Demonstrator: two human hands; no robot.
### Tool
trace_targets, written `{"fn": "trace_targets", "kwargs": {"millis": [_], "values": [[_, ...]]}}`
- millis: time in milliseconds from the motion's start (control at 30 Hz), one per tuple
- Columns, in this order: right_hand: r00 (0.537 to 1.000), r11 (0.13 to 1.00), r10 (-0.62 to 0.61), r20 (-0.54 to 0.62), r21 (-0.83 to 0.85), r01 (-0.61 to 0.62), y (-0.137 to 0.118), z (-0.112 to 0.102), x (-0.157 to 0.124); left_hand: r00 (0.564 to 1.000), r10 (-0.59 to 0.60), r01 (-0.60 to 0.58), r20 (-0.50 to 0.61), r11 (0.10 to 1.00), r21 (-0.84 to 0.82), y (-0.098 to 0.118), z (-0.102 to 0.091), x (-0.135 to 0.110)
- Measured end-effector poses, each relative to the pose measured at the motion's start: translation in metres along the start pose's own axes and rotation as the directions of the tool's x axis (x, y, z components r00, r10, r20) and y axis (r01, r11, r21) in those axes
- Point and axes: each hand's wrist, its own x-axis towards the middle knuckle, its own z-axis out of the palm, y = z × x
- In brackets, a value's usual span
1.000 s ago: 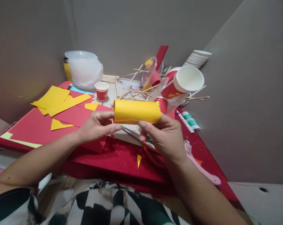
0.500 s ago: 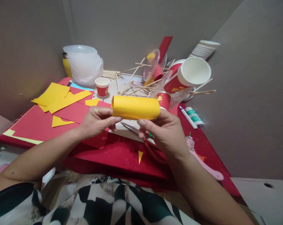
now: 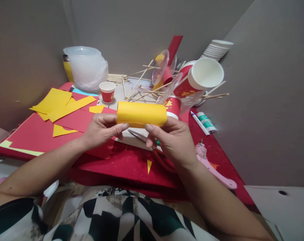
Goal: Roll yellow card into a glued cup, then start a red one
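Two hands grip our yellow paper roll: left hand and right hand pinch its ends above scissors, with red cups and skewers behind.

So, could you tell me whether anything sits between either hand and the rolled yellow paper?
Nothing visible does: the left hand and the right hand each hold one end of the yellow paper roll, raised above the scissors.

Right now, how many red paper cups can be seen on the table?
3: a small cup upright near the plastic bag; a large cup on its side, back right; a third cup partly behind the yellow paper roll. More may be hidden.
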Motion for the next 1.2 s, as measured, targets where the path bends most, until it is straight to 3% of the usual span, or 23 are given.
{"fn": "trace_targets", "kwargs": {"millis": [300, 667, 833, 1033, 1200], "values": [[1.0, 1.0, -0.011, 0.003, -0.014, 0.011, 0.003, -0.002, 0.001, 1.0, 0.019, -0.019, 0.007, 0.997, 0.073, -0.001, 0.0, -0.001], [0.998, 0.999, -0.039, -0.047, -0.008, 0.038, 0.005, -0.002, 0.001, 0.984, 0.177, -0.174, -0.006, 0.974, 0.149, -0.013, -0.004, 0.003], [0.997, 0.999, -0.036, -0.065, -0.013, 0.036, 0.005, -0.002, 0.0, 0.984, 0.179, -0.178, -0.02, 0.982, 0.056, -0.01, -0.003, 0.003], [0.997, 0.999, -0.031, -0.069, -0.023, 0.029, 0.006, -0.002, 0.001, 0.985, 0.173, -0.172, -0.024, 0.983, 0.065, -0.01, -0.004, 0.002], [0.999, 0.999, -0.05, -0.017, -0.022, 0.05, 0.004, 0.0, 0.0, 0.994, 0.085, -0.082, -0.066, 0.996, 0.045, -0.012, -0.006, 0.003]]}}
